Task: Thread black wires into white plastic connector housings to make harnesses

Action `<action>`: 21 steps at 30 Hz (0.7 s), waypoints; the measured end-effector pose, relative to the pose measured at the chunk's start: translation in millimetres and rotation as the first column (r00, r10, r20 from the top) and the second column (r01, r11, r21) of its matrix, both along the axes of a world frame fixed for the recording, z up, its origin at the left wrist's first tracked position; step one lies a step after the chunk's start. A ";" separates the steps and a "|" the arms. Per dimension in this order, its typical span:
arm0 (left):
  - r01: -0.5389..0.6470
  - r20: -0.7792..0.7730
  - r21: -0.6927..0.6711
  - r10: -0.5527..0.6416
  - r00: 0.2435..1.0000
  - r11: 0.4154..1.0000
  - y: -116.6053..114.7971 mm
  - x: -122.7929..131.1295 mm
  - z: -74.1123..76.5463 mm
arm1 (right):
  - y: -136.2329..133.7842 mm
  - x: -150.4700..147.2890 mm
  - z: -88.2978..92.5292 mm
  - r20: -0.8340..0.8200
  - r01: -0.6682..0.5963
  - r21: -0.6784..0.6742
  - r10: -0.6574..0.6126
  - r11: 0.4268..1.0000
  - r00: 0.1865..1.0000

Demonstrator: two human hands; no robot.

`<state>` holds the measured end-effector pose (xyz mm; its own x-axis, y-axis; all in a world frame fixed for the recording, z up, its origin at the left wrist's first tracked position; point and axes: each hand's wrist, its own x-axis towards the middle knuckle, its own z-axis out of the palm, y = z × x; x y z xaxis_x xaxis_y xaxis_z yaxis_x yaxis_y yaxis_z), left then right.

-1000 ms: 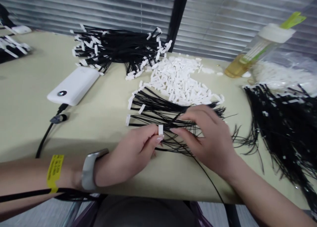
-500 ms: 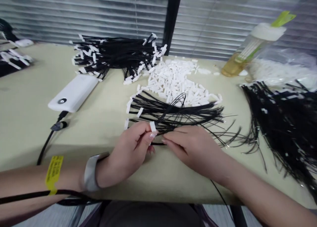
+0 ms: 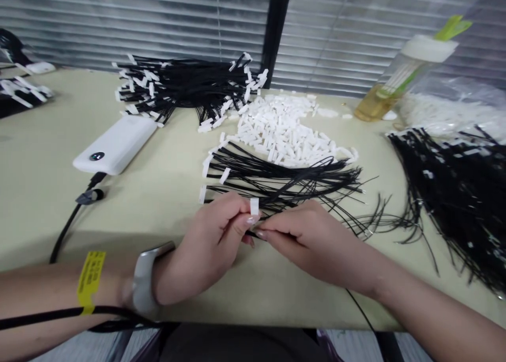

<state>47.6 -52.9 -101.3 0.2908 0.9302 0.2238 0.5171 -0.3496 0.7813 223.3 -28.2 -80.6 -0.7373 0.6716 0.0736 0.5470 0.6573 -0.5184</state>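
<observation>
Between thumb and forefinger, my left hand [image 3: 215, 241] pinches a small white connector housing [image 3: 254, 206] that stands up above the fingertips. My right hand [image 3: 306, 241] is closed on a thin black wire just right of it, its fingertips almost touching the left ones. Where the wire meets the housing is hidden by the fingers. Right behind both hands lies a bundle of black wires [image 3: 276, 180] with white housings at the left ends and bare tips at the right. Beyond it is a heap of loose white housings [image 3: 282, 127].
At the back left lies a pile of wires with housings on both ends [image 3: 190, 82]. A white power bank [image 3: 116, 143] with a cable sits to the left. On the right are a large black wire bundle [image 3: 454, 198], a plastic bag [image 3: 458, 106] and a bottle of yellowish liquid [image 3: 403, 77].
My left hand has shifted slightly right with the housing, and the gap between my hands has narrowed. Both hands stay pinched.
</observation>
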 end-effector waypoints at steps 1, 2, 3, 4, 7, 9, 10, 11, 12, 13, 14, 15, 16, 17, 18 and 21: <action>0.002 -0.005 -0.001 -0.002 1.000 1.000 -0.1 0.0 0.2 | 0.3 0.1 -0.5 0.005 0.000 0.017 0.000 1.000 1.000; 0.004 -0.012 -0.002 -0.004 1.000 1.000 -0.1 0.1 0.4 | 0.6 0.3 -1.0 0.013 -0.003 0.026 0.003 1.000 1.000; 0.006 -0.019 -0.003 -0.006 1.000 1.000 0.0 0.1 0.5 | 0.9 0.4 -1.3 0.020 -0.011 0.028 0.010 1.000 1.000; 0.006 -0.024 -0.008 -0.007 1.000 1.000 0.1 0.1 0.6 | 1.3 0.5 -1.5 0.024 -0.020 0.024 0.020 1.000 1.000; -0.001 -0.044 -0.032 -0.001 0.999 0.999 1.1 0.9 0.4 | 1.9 0.3 -1.3 0.032 -0.050 -0.001 0.050 0.999 0.998; -0.007 -0.043 -0.054 0.005 0.999 0.999 2.1 1.9 0.0 | 1.5 -0.3 -1.2 0.052 -0.042 0.014 0.041 0.999 0.998; -0.010 -0.034 -0.072 0.007 0.999 0.997 2.6 2.5 -0.3 | 0.9 -0.5 -1.4 0.070 -0.028 0.034 0.025 0.999 0.997; -0.011 -0.018 -0.098 0.010 1.000 0.995 3.0 3.0 -0.5 | 0.2 -0.5 -1.8 0.091 -0.012 0.063 0.006 0.998 0.996; -0.017 0.004 -0.127 0.017 1.000 0.992 3.4 3.5 -0.7 | -0.6 -0.2 -2.4 0.113 0.006 0.100 -0.017 0.995 0.993; -0.025 0.027 -0.159 0.029 0.999 0.987 3.6 4.0 -0.9 | -1.3 0.4 -3.2 0.136 0.025 0.141 -0.044 0.990 0.990; -0.034 0.050 -0.188 0.045 0.998 0.982 3.7 4.3 -1.0 | -1.8 1.3 -4.1 0.160 0.042 0.183 -0.072 0.982 0.985; -0.043 0.068 -0.211 0.059 0.996 0.976 3.8 4.5 -0.9 | -1.9 2.5 -4.8 0.181 0.056 0.223 -0.098 0.973 0.979; -0.049 0.081 -0.230 0.069 0.994 0.972 3.9 4.6 -0.7 | -1.6 3.9 -5.3 0.201 0.062 0.256 -0.116 0.965 0.973; -0.053 0.087 -0.242 0.076 0.993 0.969 4.1 4.6 -0.5 | -0.8 5.6 -5.2 0.218 0.061 0.280 -0.125 0.958 0.968; -0.055 0.084 -0.250 0.078 0.993 0.967 4.3 4.6 -0.2 | 0.5 7.6 -4.3 0.233 0.057 0.296 -0.130 0.954 0.964; -0.085 0.062 -0.267 0.105 0.992 0.960 5.5 4.6 0.7 | 6.1 17.5 4.5 0.279 0.053 0.332 -0.152 0.942 0.948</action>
